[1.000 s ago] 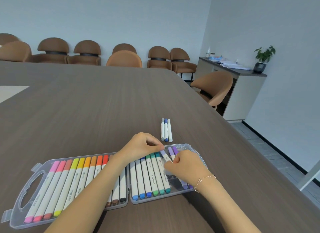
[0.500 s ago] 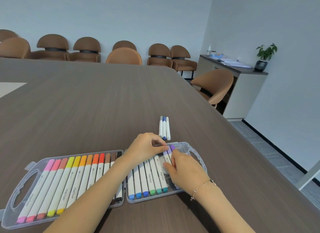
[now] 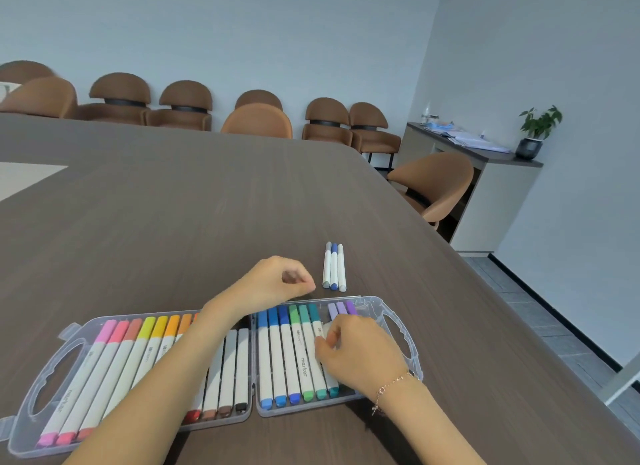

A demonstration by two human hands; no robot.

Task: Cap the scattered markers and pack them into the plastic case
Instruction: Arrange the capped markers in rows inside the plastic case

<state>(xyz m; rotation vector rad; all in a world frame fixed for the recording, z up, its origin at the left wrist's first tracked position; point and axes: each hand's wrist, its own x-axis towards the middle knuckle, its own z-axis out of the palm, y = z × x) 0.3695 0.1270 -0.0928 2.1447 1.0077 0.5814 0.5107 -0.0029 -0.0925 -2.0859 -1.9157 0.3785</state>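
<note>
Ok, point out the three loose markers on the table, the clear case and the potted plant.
loose markers (image 3: pixel 334 266): head view, middle marker's barrel.
clear case (image 3: pixel 412 329): head view, right handle rim.
potted plant (image 3: pixel 529 148): head view, dark pot.

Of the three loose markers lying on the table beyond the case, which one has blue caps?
The middle marker of the three: both its ends are blue, while its neighbours show grey and whitish ends.

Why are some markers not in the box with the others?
Three markers lie side by side on the table, just beyond the open plastic case. They look capped but not yet packed. In the case, the markers sit in tidy rows; the right hand rests on the purple ones. Nothing looks spilled or broken.
</note>
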